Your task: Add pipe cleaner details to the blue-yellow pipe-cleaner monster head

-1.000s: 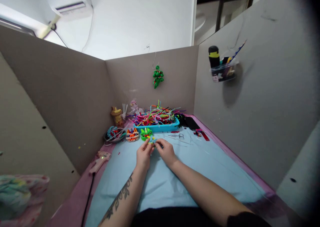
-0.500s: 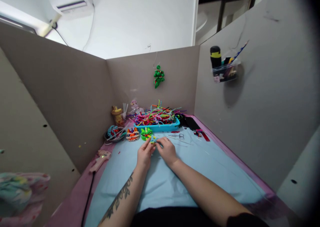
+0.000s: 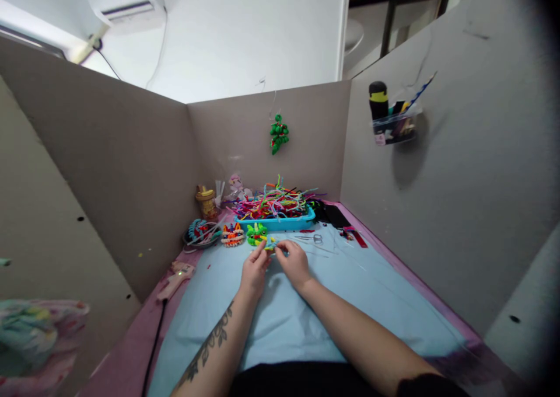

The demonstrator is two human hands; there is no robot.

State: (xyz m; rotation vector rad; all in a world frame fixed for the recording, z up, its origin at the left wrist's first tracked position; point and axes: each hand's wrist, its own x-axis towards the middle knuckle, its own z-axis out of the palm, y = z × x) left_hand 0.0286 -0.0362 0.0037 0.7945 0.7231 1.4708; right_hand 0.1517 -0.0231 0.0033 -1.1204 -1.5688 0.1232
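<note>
My left hand (image 3: 255, 267) and my right hand (image 3: 292, 263) meet over the middle of the blue cloth, both closed. Between their fingertips is a small pipe cleaner piece (image 3: 270, 244) in light blue and yellow; its exact shape is too small to make out. The left thumb and fingers pinch its left side, and the right fingers pinch its right side. Just behind the left fingertips sits a green fuzzy animal figure (image 3: 256, 232). An orange and cream figure (image 3: 232, 234) stands to its left. Thin scissors (image 3: 315, 239) lie right of my right hand.
A blue tray (image 3: 280, 223) heaped with coloured pipe cleaners (image 3: 280, 202) stands at the back. On the left are a bowl (image 3: 203, 242), a jar (image 3: 206, 203) and a pink glue gun (image 3: 175, 281) with a cord. Grey panels (image 3: 271, 102) enclose the table on three sides.
The light blue and yellow piece has turned slightly between my fingers, and my right fingertips have shifted a little to the right. The things on the table have stayed put.
</note>
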